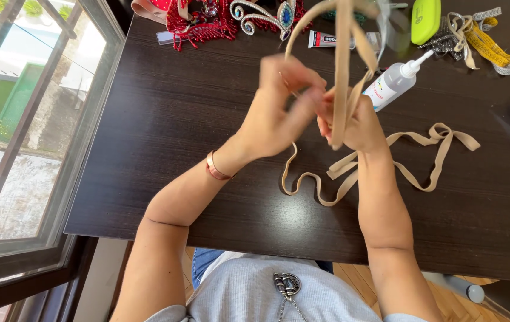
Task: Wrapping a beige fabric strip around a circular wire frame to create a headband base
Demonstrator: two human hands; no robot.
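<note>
Head view: both hands are raised above the dark wooden table (165,119), meeting near the middle of the picture. The left hand (279,110) pinches a beige elastic strap (343,71) between thumb and fingers; a copper bracelet (216,169) sits on that wrist. The right hand (359,122) is closed around the same strap just beside the left, so the fingers of both nearly touch. From the hands the strap rises in a loop toward the far edge, and its loose end (413,158) trails down to the table and curls to the right and near side of the hands.

Just right of the hands lies a white glue bottle (393,83), tilted. At the far edge sit a red beaded piece (198,24), a silver jewelled tiara (267,16), a small tube (326,40) and a lime-green case (425,19). Far right lies a yellow tape measure (493,50). A window (22,119) fills the left side.
</note>
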